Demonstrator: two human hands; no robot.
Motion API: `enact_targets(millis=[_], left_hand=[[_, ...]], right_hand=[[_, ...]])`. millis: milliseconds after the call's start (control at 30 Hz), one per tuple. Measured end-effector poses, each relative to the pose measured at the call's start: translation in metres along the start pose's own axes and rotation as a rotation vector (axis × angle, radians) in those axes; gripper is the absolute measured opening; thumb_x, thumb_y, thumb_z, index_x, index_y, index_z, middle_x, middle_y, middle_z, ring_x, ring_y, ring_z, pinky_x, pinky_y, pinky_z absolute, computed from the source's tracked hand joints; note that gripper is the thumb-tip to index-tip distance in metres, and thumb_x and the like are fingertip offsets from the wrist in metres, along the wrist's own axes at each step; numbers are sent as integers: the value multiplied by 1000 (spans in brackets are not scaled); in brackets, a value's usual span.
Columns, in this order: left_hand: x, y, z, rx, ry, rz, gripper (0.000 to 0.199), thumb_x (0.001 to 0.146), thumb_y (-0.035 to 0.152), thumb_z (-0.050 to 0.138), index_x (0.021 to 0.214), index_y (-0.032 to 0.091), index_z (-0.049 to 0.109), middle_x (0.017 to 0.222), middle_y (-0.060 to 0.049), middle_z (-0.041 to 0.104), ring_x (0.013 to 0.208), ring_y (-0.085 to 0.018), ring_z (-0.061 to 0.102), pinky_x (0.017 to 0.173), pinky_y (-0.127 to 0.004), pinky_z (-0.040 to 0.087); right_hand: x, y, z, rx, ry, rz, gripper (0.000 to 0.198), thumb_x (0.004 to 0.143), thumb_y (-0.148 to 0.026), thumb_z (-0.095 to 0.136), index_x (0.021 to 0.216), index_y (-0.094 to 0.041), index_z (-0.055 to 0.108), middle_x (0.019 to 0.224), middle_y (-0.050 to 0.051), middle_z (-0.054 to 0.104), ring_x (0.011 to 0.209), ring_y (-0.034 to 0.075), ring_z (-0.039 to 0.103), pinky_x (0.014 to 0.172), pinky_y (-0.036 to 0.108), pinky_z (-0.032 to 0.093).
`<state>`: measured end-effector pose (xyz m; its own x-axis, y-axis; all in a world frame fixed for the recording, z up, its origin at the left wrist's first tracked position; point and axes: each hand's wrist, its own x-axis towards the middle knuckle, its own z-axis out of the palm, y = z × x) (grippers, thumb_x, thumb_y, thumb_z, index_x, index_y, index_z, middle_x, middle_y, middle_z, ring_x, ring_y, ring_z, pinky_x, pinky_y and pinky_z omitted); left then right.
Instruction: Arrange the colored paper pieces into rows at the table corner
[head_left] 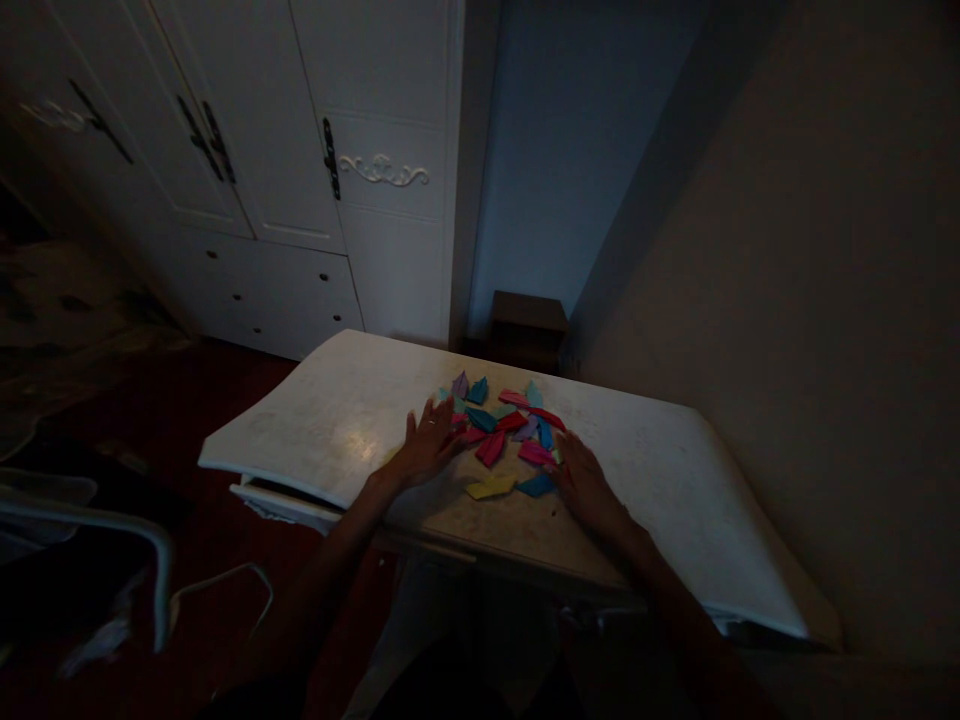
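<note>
L hand (431, 443) & R hand (589, 485) apart, palms down, fingers extended, either side of folded multicol. pieces (513, 421) mid white surface (300, 400). Too dim to tell if pcs bear writing.

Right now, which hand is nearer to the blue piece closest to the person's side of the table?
The right hand: it lies just to the right of the blue piece. The left hand is farther off, to the piece's left.
</note>
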<state>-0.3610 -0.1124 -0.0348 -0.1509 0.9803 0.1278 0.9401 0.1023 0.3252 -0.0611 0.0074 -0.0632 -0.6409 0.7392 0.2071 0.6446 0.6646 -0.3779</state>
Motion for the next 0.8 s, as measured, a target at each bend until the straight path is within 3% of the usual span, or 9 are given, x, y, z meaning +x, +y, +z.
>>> enact_targets(millis=[133, 267, 400, 600, 800], left_hand=[[22, 1, -9, -19, 72, -2, 80, 94, 60, 24, 153, 12, 1, 160, -16, 8, 147, -33, 1, 115, -59, 13], [52, 15, -13, 78, 98, 61, 78, 92, 62, 29, 153, 14, 18, 160, -14, 13, 147, -34, 0, 115, -60, 7], [70, 31, 0, 155, 55, 140, 77, 88, 67, 34, 149, 19, 32, 159, -13, 21, 147, -38, 7, 114, -62, 8], [69, 33, 19, 171, -3, 37, 86, 84, 70, 39, 149, 14, 29, 155, -19, 28, 142, -41, 22, 113, -63, 12], [59, 12, 12, 156, 52, 38, 86, 86, 67, 37, 151, 12, 21, 156, -19, 27, 143, -35, 25, 114, -57, 15]], right_hand=[[30, -22, 6, 40, -25, -65, 72, 95, -62, 30, 151, -17, 28, 157, 14, 26, 145, 28, 20, 116, 49, 23], [58, -33, 10, -7, 6, -123, 77, 94, -65, 28, 148, -10, 35, 155, 18, 27, 145, 30, 21, 117, 48, 20], [82, -28, 14, -73, 26, -101, 81, 93, -67, 27, 148, -9, 33, 156, 19, 24, 145, 31, 18, 116, 49, 20], [98, -26, 21, -146, -62, -65, 75, 95, -62, 28, 149, -10, 32, 155, 20, 26, 145, 32, 20, 115, 50, 20], [99, -44, 27, -160, -109, -83, 70, 96, -57, 34, 147, -10, 35, 155, 19, 28, 145, 29, 20, 116, 46, 18]])
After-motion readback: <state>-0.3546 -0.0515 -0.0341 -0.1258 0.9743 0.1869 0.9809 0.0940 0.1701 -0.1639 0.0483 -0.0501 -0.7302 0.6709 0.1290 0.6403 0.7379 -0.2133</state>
